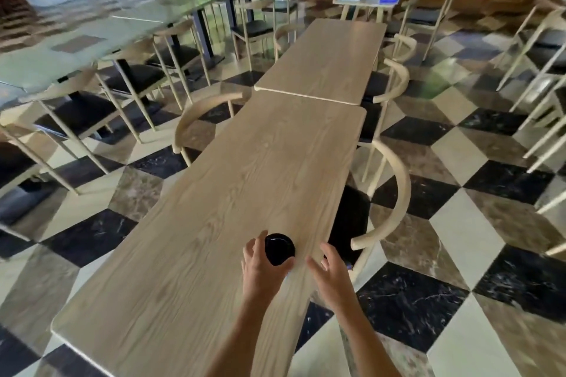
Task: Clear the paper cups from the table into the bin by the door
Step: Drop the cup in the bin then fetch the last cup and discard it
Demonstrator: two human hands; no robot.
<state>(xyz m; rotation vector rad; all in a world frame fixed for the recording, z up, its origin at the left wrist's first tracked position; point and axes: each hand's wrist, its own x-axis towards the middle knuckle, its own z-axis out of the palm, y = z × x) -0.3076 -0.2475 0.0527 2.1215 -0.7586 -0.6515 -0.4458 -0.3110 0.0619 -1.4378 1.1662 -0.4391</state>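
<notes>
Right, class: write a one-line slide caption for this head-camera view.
Left hand holds a black-lidded cup over a wooden table; right hand open beside it.

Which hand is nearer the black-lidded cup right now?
Left. The left hand is wrapped around the black-lidded cup, fingers curled on its side. The right hand hangs open to the cup's right, apart from it, near the table edge.
</notes>
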